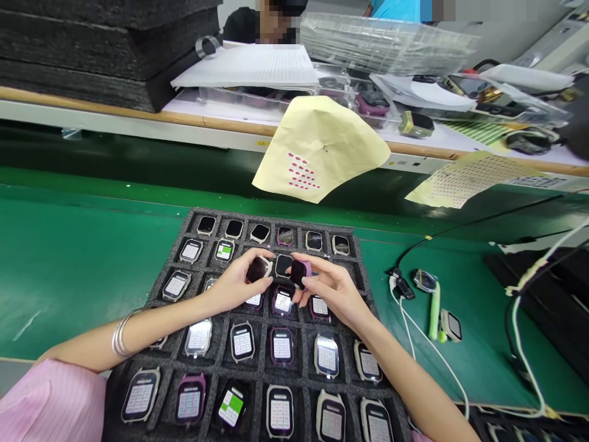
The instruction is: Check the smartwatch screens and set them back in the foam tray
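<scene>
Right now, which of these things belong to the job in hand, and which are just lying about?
Seemingly in the job:
- pale watch, in the left hand
- purple watch, in the right hand
- black tray of watches

Seemingly lying about:
- yellow sheet
- white papers
- black stack

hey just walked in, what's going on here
A person is holding two strapless watches above a black foam tray on a green bench. The left hand grips a pale-framed watch, and the right hand a purple-framed watch; both screens look dark. More watches sit in the tray's compartments: the far row is dark, while many nearer ones show white grids and two show green-and-white blocks.
</scene>
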